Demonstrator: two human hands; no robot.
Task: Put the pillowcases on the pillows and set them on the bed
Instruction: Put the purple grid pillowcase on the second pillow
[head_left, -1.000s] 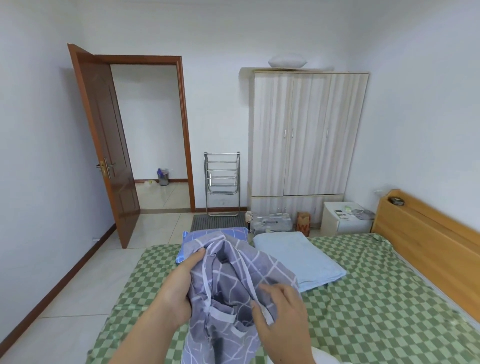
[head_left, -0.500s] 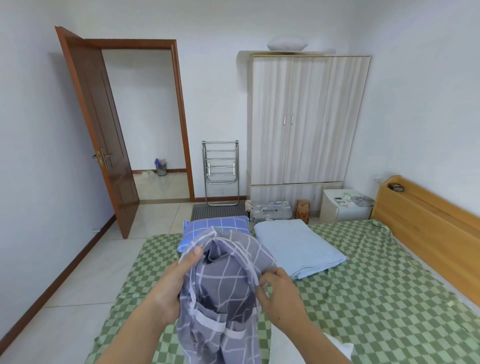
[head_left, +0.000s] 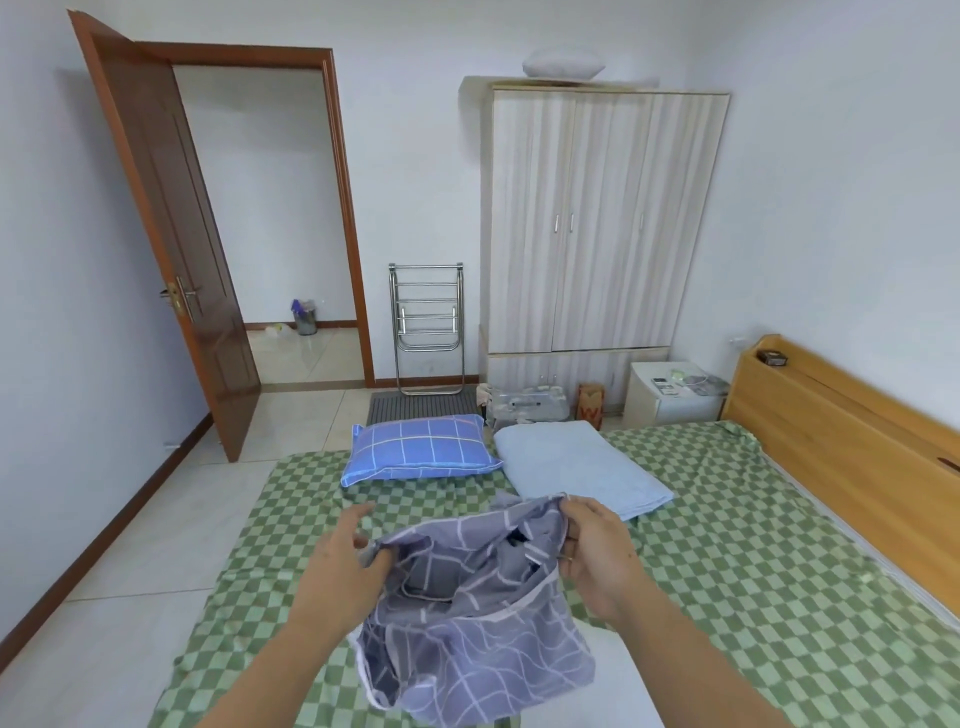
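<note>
A grey-purple checked pillowcase (head_left: 467, 634) hangs open-mouthed above the near part of the bed (head_left: 753, 561). My right hand (head_left: 597, 556) pinches its far rim. My left hand (head_left: 345, 558) holds the left rim with the thumb, its other fingers spread loosely. A pillow in a blue checked case (head_left: 418, 453) lies on the bed's far edge. A white edge, perhaps a bare pillow (head_left: 623, 691), shows at the bottom under the pillowcase. Another white pillow (head_left: 563, 65) sits on top of the wardrobe.
A folded light-blue blanket (head_left: 576, 467) lies beside the blue pillow. The wooden headboard (head_left: 852, 415) runs along the right. Beyond the bed stand a wardrobe (head_left: 602, 223), a white nightstand (head_left: 670, 397), a metal rack (head_left: 426, 327) and an open brown door (head_left: 171, 234).
The bunched pillowcase has come down from in front of me and its mouth has been spread wide. My hands moved apart, the right to the far rim, the left to the left side.
</note>
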